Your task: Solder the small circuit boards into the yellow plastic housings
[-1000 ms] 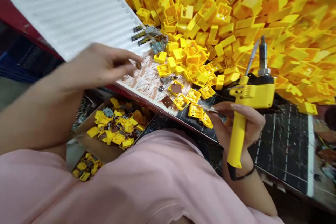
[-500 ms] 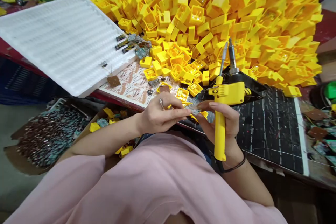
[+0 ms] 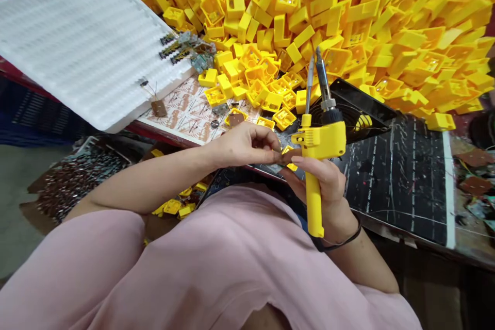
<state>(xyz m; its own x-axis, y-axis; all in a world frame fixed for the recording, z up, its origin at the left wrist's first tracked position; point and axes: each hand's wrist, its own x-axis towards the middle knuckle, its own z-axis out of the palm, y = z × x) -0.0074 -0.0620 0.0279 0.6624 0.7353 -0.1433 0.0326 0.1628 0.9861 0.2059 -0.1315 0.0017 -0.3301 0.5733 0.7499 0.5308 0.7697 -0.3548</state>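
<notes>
My right hand [image 3: 325, 185] grips a yellow soldering gun [image 3: 317, 144] by its handle, tip pointing up and away, and its fingertips also touch a small brown board [image 3: 286, 155]. My left hand [image 3: 247, 145] is curled, its fingers pinched on that same small board just left of the gun. Both hands meet over the table's near edge, above my pink-clad lap. A few loose yellow housings [image 3: 284, 118] and another brown board [image 3: 235, 118] lie just beyond the hands.
A huge heap of yellow plastic housings [image 3: 348, 15] fills the back and right. A white ribbed foam tray [image 3: 85, 46] lies at the left with components [image 3: 181, 49] at its edge. A black mat [image 3: 402, 175] covers the table at right. Bins of parts [image 3: 73, 180] sit below left.
My left hand came back from the foam tray to my right hand and now pinches the small board there. The soldering gun stays upright in my right hand.
</notes>
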